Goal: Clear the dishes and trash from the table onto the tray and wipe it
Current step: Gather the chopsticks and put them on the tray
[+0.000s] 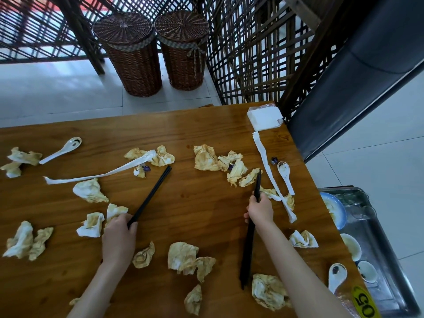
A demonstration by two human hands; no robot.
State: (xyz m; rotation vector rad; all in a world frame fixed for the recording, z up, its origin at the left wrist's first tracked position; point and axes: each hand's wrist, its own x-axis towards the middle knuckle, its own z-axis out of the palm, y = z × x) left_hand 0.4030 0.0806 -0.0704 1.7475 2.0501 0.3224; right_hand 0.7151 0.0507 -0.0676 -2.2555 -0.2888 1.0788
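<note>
- The left hand (pixel 120 228) has its fingers curled around the near end of one pair of black chopsticks (pixel 150 198). The far tips rest on the table near some dirty napkins.
- The right hand (pixel 260 208) has its fingers curled around the middle of a second pair of black chopsticks (pixel 249 246). One end points at the person, the other at the napkins.
- All around the hands, crumpled napkins (pixel 183 255) with brown stains lie on the wooden table (pixel 202 198). There are long white paper strips too.
- A white spoon (pixel 63 149) lies far to the left. Another white spoon (pixel 285 177) lies to the right, beside a paper strip.
- The metal tray (pixel 387 269) sits off the right edge of the table. It already holds a blue bowl (pixel 336 208), small cups and a spoon.
- The step now looks like picking up the chopsticks. Next, both pairs should probably go right, onto the tray. Then spoons and napkins, then wiping.
- A yellow tag (pixel 364 304) by the tray reads something like "G05", seen upside down.
</note>
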